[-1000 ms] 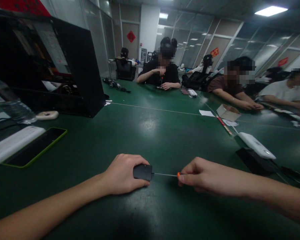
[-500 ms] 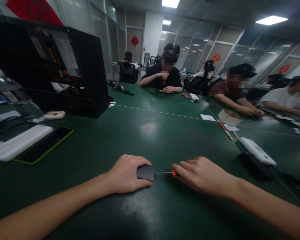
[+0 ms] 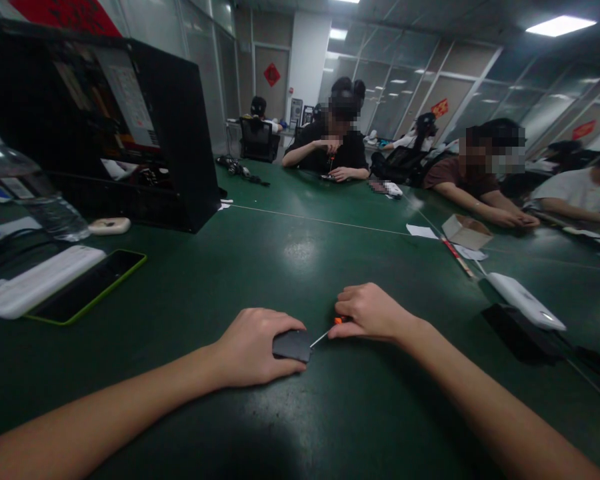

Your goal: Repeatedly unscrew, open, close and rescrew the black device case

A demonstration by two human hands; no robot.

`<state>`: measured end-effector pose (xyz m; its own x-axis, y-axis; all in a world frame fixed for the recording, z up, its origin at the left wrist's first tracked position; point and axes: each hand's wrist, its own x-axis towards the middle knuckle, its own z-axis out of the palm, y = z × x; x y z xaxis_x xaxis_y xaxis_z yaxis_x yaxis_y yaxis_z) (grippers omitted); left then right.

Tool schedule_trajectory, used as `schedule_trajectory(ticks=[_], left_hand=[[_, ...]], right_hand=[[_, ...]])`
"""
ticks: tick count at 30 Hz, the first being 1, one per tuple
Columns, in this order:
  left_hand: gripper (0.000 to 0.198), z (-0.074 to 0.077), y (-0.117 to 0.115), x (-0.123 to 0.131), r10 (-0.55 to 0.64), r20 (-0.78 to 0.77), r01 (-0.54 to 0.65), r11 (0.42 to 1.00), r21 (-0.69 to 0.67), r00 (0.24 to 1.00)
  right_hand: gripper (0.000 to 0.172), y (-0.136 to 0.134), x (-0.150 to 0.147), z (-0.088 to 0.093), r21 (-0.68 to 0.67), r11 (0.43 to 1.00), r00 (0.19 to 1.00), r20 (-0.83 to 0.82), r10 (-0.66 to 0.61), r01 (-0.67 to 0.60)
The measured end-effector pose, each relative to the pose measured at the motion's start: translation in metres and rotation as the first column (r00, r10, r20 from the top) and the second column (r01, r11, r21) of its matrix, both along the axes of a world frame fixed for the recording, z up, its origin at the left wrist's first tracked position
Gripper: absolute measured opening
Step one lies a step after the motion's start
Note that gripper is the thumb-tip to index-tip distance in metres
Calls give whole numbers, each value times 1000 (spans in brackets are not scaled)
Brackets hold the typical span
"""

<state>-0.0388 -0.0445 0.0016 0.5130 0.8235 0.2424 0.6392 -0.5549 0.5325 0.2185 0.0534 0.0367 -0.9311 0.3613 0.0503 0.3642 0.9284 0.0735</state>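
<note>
My left hand (image 3: 257, 347) grips a small dark grey box-like piece (image 3: 292, 345) against the green tabletop (image 3: 300, 280), thumb on the near side and fingers on the far side. Its exact kind I cannot make out. My right hand (image 3: 370, 312) is closed around the orange handle of a screwdriver (image 3: 320, 340). The thin metal shaft slants down to the left, and its tip meets the right end of the grey piece. Most of the handle is hidden inside my fist.
At left stand an open black computer case (image 3: 175, 140), a water bottle (image 3: 45, 193), a white power strip (image 3: 45, 280) and a green-edged phone (image 3: 87, 287). Right of my hands lie a white device (image 3: 525, 300) and a small cardboard box (image 3: 466, 232). Several people sit beyond.
My right hand has moved up and a little left, turning the screwdriver from level to slanted, its tip still at the grey piece's end. My left hand stays in place.
</note>
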Motion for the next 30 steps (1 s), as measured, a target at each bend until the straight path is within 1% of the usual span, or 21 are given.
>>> schedule_trajectory(ticks=[2, 3, 5, 7, 9, 11, 17, 19, 22, 24, 26, 30], left_hand=[[44, -1, 0, 0, -2, -2, 2, 1000, 13, 1000], [44, -2, 0, -1, -4, 4, 4, 1000, 24, 1000], [45, -4, 0, -2, -17, 36, 16, 999, 44, 999], [44, -6, 1, -3, -32, 81, 27, 998, 57, 996], [43, -9, 2, -4, -38, 106, 31, 998, 62, 994], [43, -11, 2, -4, -39, 113, 31, 997, 68, 993], [42, -11, 1, -4, -43, 116, 34, 996, 79, 992], [42, -11, 1, -4, -37, 118, 27, 996, 84, 992], [43, -11, 0, -5, -16, 139, 5, 997, 83, 990], [42, -11, -1, -5, -9, 151, -2, 997, 76, 988], [42, -11, -1, -4, -17, 142, 6, 997, 76, 990], [40, -9, -1, -3, -12, 121, 5, 998, 58, 993]], right_hand=[[78, -1, -2, -24, -22, 999, 997, -57, -51, 50], [80, -1, -2, -33, -16, 997, 994, -79, -72, 71], [82, -4, -1, -41, 6, 994, 988, -116, -104, 105], [81, -6, 2, -41, 25, 992, 982, -144, -118, 123], [81, -10, 5, -37, 43, 991, 979, -161, -121, 129], [79, -15, 6, -34, 57, 990, 979, -170, -116, 127], [74, -28, -3, -35, 125, 985, 973, -211, -90, 118], [74, -30, -4, -30, 145, 983, 975, -206, -85, 116], [70, -32, 0, -21, 226, 968, 980, -184, -72, 114], [68, -33, 2, -19, 247, 960, 979, -183, -87, 132], [69, -34, 0, -23, 189, 968, 976, -176, -132, 165], [68, -37, -11, -34, -18, 977, 974, -65, -215, 214]])
